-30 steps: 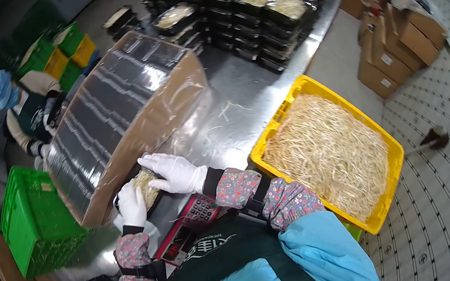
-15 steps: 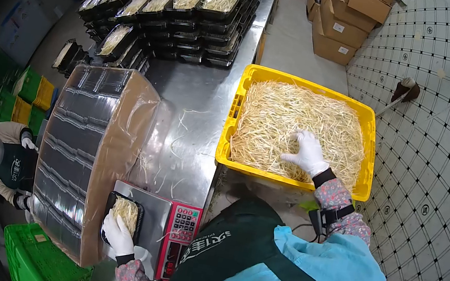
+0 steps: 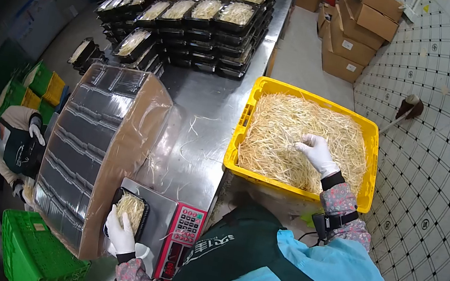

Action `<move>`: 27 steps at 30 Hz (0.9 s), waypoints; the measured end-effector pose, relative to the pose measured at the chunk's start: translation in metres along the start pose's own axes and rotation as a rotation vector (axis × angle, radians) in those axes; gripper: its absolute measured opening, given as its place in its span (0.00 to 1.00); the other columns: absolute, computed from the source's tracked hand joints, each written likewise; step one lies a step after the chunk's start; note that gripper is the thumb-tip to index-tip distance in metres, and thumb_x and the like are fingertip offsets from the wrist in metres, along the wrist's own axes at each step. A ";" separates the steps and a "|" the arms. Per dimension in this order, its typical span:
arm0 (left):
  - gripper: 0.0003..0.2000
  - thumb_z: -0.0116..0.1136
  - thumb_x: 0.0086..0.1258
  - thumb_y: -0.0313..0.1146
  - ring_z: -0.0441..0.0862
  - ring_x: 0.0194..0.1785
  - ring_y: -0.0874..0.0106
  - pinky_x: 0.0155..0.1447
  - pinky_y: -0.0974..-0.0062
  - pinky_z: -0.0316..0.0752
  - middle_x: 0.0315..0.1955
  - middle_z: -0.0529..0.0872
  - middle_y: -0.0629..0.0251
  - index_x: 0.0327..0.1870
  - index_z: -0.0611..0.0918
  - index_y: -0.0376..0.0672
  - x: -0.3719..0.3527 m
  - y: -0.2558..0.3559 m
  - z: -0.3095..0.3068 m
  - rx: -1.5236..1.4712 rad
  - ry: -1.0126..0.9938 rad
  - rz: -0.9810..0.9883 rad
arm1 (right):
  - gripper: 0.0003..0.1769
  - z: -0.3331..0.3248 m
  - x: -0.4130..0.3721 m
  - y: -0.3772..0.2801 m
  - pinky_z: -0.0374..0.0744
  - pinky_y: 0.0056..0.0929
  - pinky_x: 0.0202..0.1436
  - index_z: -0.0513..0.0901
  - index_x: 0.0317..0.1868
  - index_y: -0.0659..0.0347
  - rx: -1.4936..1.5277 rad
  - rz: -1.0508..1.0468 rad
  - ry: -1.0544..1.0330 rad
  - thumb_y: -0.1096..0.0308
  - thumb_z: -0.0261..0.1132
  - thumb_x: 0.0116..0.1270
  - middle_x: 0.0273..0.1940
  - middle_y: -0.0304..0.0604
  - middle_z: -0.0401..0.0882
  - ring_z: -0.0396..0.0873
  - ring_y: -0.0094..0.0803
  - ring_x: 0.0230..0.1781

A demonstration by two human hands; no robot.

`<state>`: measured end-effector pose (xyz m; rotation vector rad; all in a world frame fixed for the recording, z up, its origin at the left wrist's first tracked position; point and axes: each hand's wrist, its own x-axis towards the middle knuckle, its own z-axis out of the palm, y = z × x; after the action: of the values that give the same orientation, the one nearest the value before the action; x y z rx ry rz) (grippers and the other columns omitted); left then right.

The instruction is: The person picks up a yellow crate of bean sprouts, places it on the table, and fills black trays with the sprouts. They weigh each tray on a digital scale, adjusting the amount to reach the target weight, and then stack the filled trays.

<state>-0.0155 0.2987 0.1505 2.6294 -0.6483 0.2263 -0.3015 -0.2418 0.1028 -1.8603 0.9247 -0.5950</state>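
A black tray (image 3: 145, 218) of pale bean sprouts (image 3: 132, 206) sits on the metal plate of a red-edged scale (image 3: 187, 222). My left hand (image 3: 121, 232), in a white glove, rests over the tray's near left side, its fingers spread and touching the sprouts. Above the yellow crate (image 3: 235, 136) hovers my right hand (image 3: 318, 155), also gloved. Its thumb and fingers are drawn together, seemingly around a few strands; how many is too small to tell. Loose bean sprouts (image 3: 281, 126) fill the crate.
Stacks of filled trays (image 3: 202, 28) cover the table's far end. A plastic-lined carton (image 3: 124, 165) of nested black trays stands left of the scale. Green crates (image 3: 37, 252) are at lower left, near a co-worker (image 3: 25, 144). Cardboard boxes (image 3: 350, 45) are piled behind.
My right hand has lifted slightly from the sprouts, and its spread fingers have come together. The left hand stays at the tray, fingers slightly shifted. The co-worker's arm has moved.
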 end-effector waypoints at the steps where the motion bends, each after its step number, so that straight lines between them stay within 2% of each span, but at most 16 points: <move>1: 0.22 0.55 0.74 0.35 0.74 0.61 0.50 0.66 0.58 0.66 0.58 0.78 0.45 0.65 0.73 0.33 -0.002 0.002 -0.002 -0.009 0.020 -0.004 | 0.13 0.004 0.008 -0.018 0.79 0.26 0.39 0.83 0.38 0.68 0.068 0.004 -0.084 0.65 0.72 0.63 0.32 0.40 0.85 0.81 0.24 0.31; 4: 0.25 0.60 0.70 0.34 0.74 0.63 0.52 0.68 0.59 0.66 0.59 0.78 0.49 0.66 0.73 0.36 -0.014 0.006 -0.015 -0.015 0.101 -0.075 | 0.08 0.037 0.030 -0.093 0.79 0.22 0.36 0.84 0.40 0.65 0.338 0.016 -0.338 0.69 0.69 0.65 0.31 0.38 0.84 0.80 0.21 0.30; 8: 0.25 0.58 0.71 0.32 0.71 0.68 0.56 0.73 0.64 0.62 0.64 0.75 0.50 0.68 0.71 0.35 -0.033 0.001 -0.010 -0.167 0.128 -0.171 | 0.08 0.134 0.054 -0.151 0.78 0.21 0.33 0.83 0.43 0.67 0.451 -0.023 -0.702 0.71 0.67 0.67 0.32 0.38 0.84 0.80 0.20 0.29; 9: 0.26 0.57 0.71 0.31 0.70 0.69 0.56 0.74 0.65 0.60 0.65 0.73 0.49 0.69 0.70 0.35 -0.037 0.003 -0.011 -0.228 0.157 -0.180 | 0.08 0.161 0.051 -0.171 0.78 0.20 0.33 0.83 0.43 0.67 0.433 -0.067 -0.796 0.71 0.67 0.67 0.32 0.38 0.84 0.80 0.19 0.29; 11: 0.26 0.52 0.74 0.30 0.66 0.73 0.58 0.76 0.66 0.57 0.69 0.69 0.48 0.72 0.65 0.35 -0.039 0.015 -0.025 -0.376 0.165 -0.375 | 0.08 0.213 0.037 -0.211 0.78 0.19 0.32 0.83 0.44 0.68 0.404 -0.150 -0.987 0.72 0.66 0.67 0.32 0.38 0.84 0.80 0.19 0.29; 13: 0.26 0.52 0.74 0.30 0.66 0.72 0.58 0.76 0.65 0.57 0.69 0.69 0.49 0.72 0.66 0.35 -0.045 0.004 -0.018 -0.611 0.326 -0.406 | 0.10 0.257 0.015 -0.248 0.78 0.19 0.33 0.83 0.46 0.68 0.273 -0.234 -1.128 0.72 0.67 0.68 0.33 0.37 0.85 0.80 0.18 0.31; 17: 0.25 0.52 0.73 0.30 0.67 0.72 0.57 0.76 0.64 0.58 0.68 0.71 0.50 0.71 0.67 0.36 -0.052 -0.020 -0.004 -0.994 0.491 -0.392 | 0.12 0.339 -0.037 -0.288 0.81 0.27 0.41 0.85 0.46 0.66 0.172 -0.629 -1.216 0.68 0.69 0.65 0.34 0.44 0.87 0.84 0.27 0.35; 18: 0.25 0.52 0.73 0.31 0.67 0.72 0.57 0.75 0.64 0.58 0.68 0.71 0.50 0.71 0.68 0.36 -0.053 -0.022 -0.002 -1.012 0.500 -0.387 | 0.12 0.363 -0.048 -0.286 0.81 0.32 0.44 0.86 0.45 0.63 0.158 -0.801 -1.183 0.65 0.69 0.63 0.36 0.49 0.87 0.86 0.36 0.37; 19: 0.25 0.52 0.73 0.31 0.68 0.72 0.57 0.75 0.63 0.59 0.67 0.72 0.50 0.71 0.68 0.36 -0.052 -0.020 -0.002 -1.003 0.505 -0.383 | 0.13 0.369 -0.062 -0.299 0.81 0.37 0.46 0.86 0.43 0.61 0.044 -0.986 -1.147 0.63 0.68 0.63 0.38 0.51 0.86 0.85 0.45 0.39; 21: 0.25 0.52 0.73 0.31 0.68 0.71 0.57 0.75 0.63 0.59 0.67 0.73 0.51 0.70 0.69 0.37 -0.050 -0.014 -0.001 -0.872 0.490 -0.372 | 0.12 0.397 -0.087 -0.292 0.81 0.40 0.47 0.87 0.42 0.59 -0.014 -1.238 -1.080 0.62 0.67 0.61 0.37 0.48 0.85 0.84 0.47 0.40; 23: 0.24 0.52 0.72 0.31 0.68 0.71 0.57 0.75 0.62 0.60 0.66 0.73 0.51 0.70 0.70 0.37 -0.046 -0.008 0.004 -0.583 0.435 -0.337 | 0.11 0.403 -0.103 -0.289 0.80 0.41 0.47 0.87 0.40 0.56 -0.187 -1.505 -1.026 0.62 0.67 0.60 0.37 0.47 0.82 0.83 0.44 0.41; 25: 0.24 0.52 0.72 0.31 0.69 0.71 0.56 0.74 0.61 0.60 0.66 0.74 0.52 0.69 0.71 0.38 -0.045 -0.007 0.011 -0.097 0.321 -0.222 | 0.12 0.417 -0.103 -0.283 0.80 0.42 0.48 0.87 0.41 0.56 -0.229 -1.491 -1.051 0.62 0.67 0.58 0.36 0.47 0.82 0.83 0.44 0.41; 26: 0.21 0.53 0.71 0.33 0.73 0.65 0.55 0.70 0.59 0.64 0.59 0.80 0.53 0.63 0.76 0.38 -0.044 -0.004 0.012 0.165 0.270 -0.152 | 0.12 0.422 -0.094 -0.279 0.80 0.42 0.48 0.87 0.41 0.56 -0.213 -1.443 -1.083 0.62 0.67 0.58 0.36 0.47 0.82 0.83 0.44 0.41; 27: 0.20 0.53 0.71 0.34 0.74 0.64 0.56 0.70 0.59 0.64 0.59 0.80 0.54 0.63 0.77 0.39 -0.043 -0.001 0.013 0.171 0.263 -0.159 | 0.12 0.426 -0.084 -0.274 0.80 0.43 0.48 0.87 0.41 0.57 -0.197 -1.394 -1.115 0.63 0.67 0.58 0.36 0.48 0.82 0.83 0.45 0.42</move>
<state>-0.0524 0.3118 0.1279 2.7284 -0.3426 0.5909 0.0516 0.1265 0.1612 -2.3269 -1.1724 -0.0976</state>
